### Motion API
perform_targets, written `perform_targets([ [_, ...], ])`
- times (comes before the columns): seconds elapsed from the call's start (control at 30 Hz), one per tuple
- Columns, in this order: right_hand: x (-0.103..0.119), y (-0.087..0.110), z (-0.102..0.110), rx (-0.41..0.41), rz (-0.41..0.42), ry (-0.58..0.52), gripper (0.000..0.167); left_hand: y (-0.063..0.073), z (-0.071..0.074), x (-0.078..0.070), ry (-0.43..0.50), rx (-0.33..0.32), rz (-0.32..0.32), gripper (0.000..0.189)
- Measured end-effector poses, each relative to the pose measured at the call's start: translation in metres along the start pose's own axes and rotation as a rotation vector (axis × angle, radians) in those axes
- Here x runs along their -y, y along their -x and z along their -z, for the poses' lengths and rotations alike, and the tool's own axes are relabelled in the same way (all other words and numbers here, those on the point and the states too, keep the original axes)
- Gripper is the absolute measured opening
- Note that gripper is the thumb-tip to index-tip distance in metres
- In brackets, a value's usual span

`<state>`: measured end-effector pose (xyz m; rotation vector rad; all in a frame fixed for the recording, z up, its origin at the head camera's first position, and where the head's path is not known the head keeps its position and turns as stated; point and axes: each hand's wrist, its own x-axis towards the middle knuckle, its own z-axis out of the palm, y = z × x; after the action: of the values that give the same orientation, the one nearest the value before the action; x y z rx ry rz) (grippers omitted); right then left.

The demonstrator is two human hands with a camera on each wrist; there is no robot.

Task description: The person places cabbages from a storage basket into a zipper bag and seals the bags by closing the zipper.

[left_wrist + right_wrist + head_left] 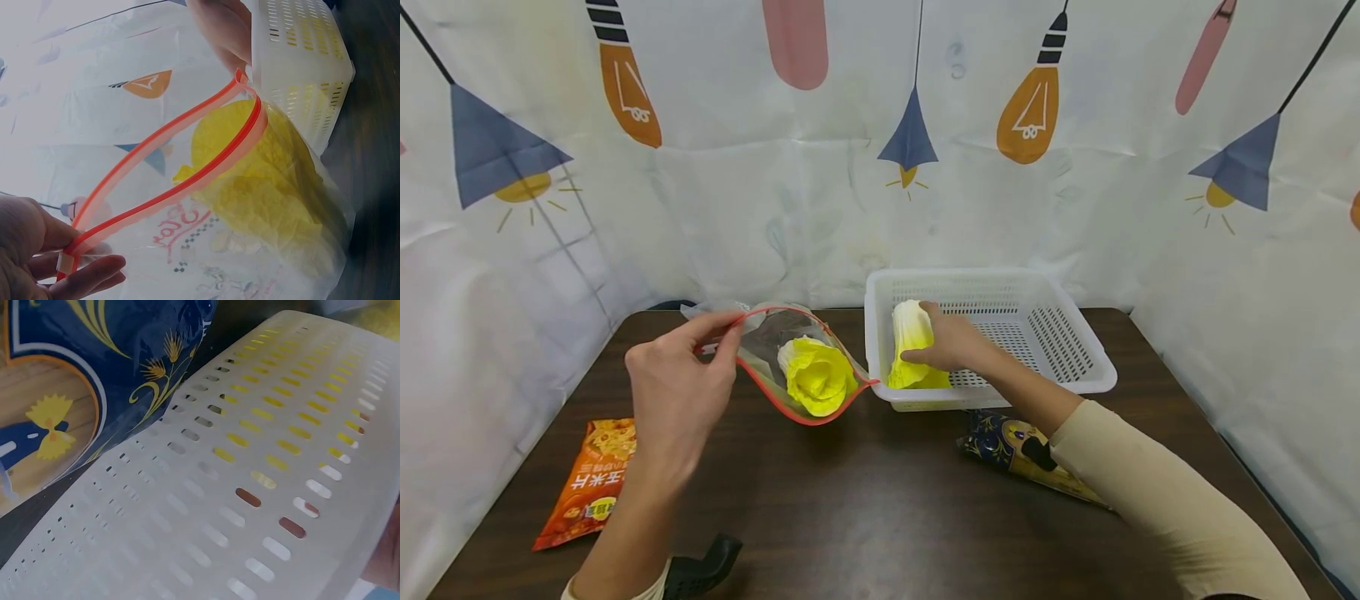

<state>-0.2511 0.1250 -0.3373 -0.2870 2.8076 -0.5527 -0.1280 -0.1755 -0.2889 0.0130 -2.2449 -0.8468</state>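
Note:
My left hand (681,375) pinches the left corner of a clear zip bag (187,269) with a red zip edge. The bag's mouth gapes, and a yellow and white napa cabbage (820,377) lies inside it. In the left wrist view the slider end of the zip is between my thumb and fingers. At the left end of a white plastic basket (1093,371), my right hand (951,340) grips a second napa cabbage (912,335), its pale end up. The right wrist view has mostly the perforated basket wall (187,525), hiding most of that hand.
An orange snack packet (597,475) lies at the left, beside my left forearm. Below the basket, partly under my right forearm, is a dark blue pasta bag (1018,446). The dark table (850,517) meets a printed white curtain (850,192) behind.

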Motion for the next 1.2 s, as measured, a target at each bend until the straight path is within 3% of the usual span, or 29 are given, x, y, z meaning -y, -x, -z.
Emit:
perform_targets([
  [0.53, 0.003, -0.005, -0.010, 0.091, 0.000, 0.078, 0.107, -0.004, 0.002, 0.004, 0.011, -0.004, 0.001, 0.017],
  [0.9, -0.002, -0.011, -0.012, 0.130, 0.015, 0.049, 0.112, -0.006, 0.006, 0.009, -0.006, -0.023, 0.016, 0.015],
  [1.2, -0.002, -0.011, -0.010, 0.142, -0.035, -0.054, 0.108, -0.007, 0.007, 0.010, -0.012, -0.019, 0.041, 0.014],
])
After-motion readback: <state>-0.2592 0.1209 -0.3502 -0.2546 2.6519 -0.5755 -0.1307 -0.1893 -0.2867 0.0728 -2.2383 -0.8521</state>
